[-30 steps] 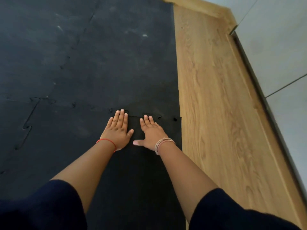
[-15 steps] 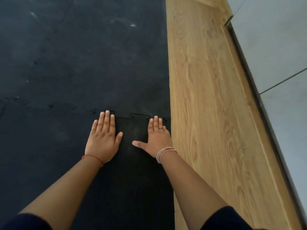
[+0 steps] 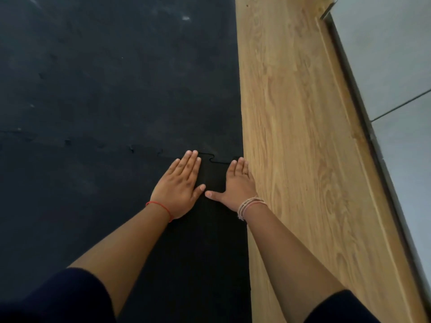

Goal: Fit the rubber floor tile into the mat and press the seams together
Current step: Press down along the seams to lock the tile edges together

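Across the black mat [image 3: 105,78], the rubber floor tile [image 3: 198,241] lies at six o'clock. Both flat, open hands, left hand [image 3: 178,190] and right hand [image 3: 236,185], should press straight down along the puzzle seam [image 3: 215,160], working toward three o'clock.

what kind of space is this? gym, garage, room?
Probably an indoor room getting gym-style flooring; I can't tell more. Black interlocking rubber mat with a jigsaw seam lies on wood-look flooring, and a pale wall runs along the right. Both hands lie flat by the seam.
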